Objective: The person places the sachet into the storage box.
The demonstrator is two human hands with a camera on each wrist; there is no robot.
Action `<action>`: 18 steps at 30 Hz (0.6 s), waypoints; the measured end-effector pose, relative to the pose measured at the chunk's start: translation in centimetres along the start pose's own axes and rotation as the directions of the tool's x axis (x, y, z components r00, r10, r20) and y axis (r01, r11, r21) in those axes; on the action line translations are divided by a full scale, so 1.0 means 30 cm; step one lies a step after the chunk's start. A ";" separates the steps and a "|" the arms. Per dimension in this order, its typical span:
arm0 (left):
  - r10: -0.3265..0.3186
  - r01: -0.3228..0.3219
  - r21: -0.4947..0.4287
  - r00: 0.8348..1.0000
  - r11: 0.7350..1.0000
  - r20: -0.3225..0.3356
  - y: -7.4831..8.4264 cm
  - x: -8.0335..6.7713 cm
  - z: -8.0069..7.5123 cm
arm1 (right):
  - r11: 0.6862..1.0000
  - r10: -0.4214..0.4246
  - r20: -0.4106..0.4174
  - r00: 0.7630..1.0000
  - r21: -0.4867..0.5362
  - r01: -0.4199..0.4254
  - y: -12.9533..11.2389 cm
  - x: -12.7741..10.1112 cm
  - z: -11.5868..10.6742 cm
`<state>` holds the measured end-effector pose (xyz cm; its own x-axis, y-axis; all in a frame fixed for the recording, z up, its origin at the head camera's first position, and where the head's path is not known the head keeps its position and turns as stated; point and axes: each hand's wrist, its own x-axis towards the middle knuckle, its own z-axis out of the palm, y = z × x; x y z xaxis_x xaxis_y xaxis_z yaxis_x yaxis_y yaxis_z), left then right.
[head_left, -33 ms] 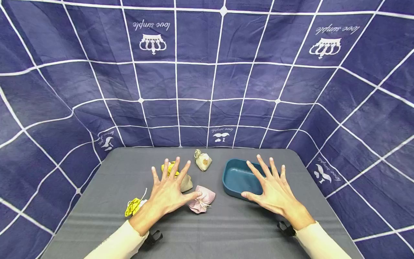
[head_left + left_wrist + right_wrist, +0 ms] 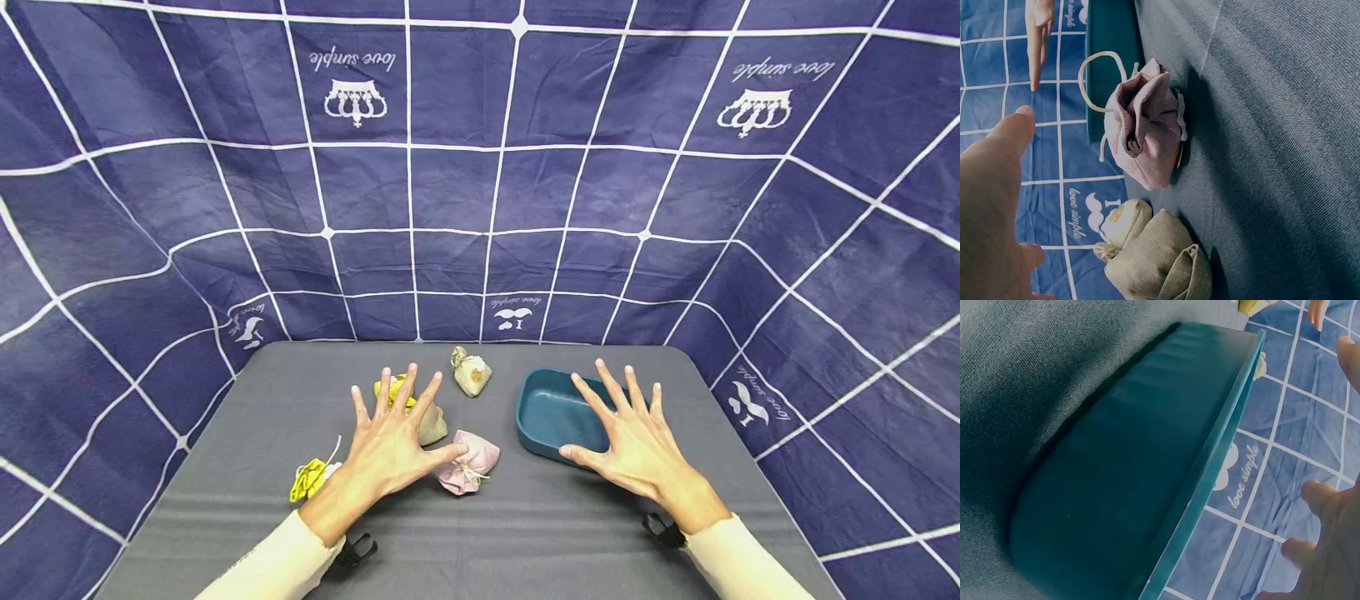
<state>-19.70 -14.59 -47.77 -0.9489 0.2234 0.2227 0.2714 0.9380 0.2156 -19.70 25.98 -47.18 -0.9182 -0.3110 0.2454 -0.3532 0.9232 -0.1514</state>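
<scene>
Both hands are just spread flat over the grey table [image 2: 525,533], fingers fanned wide and holding nothing at all. In the head view the left hand [image 2: 390,446] sits lower left of centre, hovering in the middle of a little cluster of drawstring pouches: the pink pouch [image 2: 467,463] is right by its thumb tip, though I can't tell whether they touch; a beige linen pouch [image 2: 433,425] peeks out just beyond the index finger, a yellow pouch [image 2: 395,390] shows behind the fingertips, and another yellow pouch [image 2: 309,479] lies by the wrist at lower left. A cream pouch [image 2: 472,372] sits on its own further back, near the middle of the frame. The right hand [image 2: 636,442] is lower right of centre, stretched over the near right part of the teal tray [image 2: 542,410], which looks to have nothing in it. The left wrist camera gives you what the head view doesn't: the pink pouch's gathered neck and loose cream cord up close, with the beige linen one and the cream one bunched at the bottom of the frame, and the thumb clearly lifted off the cloth. The right wrist camera is mostly the tray's outer wall and thin rim running diagonally, with fingertips at the lower right held off the rim, not gripping it. Blue checked cloth [image 2: 480,183] hangs all round the back.
</scene>
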 end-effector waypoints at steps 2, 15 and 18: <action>-0.003 0.003 -0.003 1.000 1.000 -0.002 -0.001 -0.004 -0.003 | 1.000 -0.004 0.001 1.000 0.000 0.004 -0.003 0.003 0.000; 0.008 -0.008 0.019 1.000 1.000 0.004 0.017 0.000 -0.009 | 1.000 -0.013 -0.030 0.999 0.008 0.013 0.022 -0.017 0.013; 0.020 -0.020 0.010 1.000 1.000 0.009 0.033 0.004 -0.008 | 1.000 -0.002 -0.029 1.000 0.007 0.002 0.043 -0.022 0.014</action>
<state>-19.50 -13.72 -47.31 -0.9448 0.2447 0.2180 0.2888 0.9360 0.2012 -19.63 27.28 -47.95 -0.9119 -0.3063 0.2731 -0.3566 0.9209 -0.1577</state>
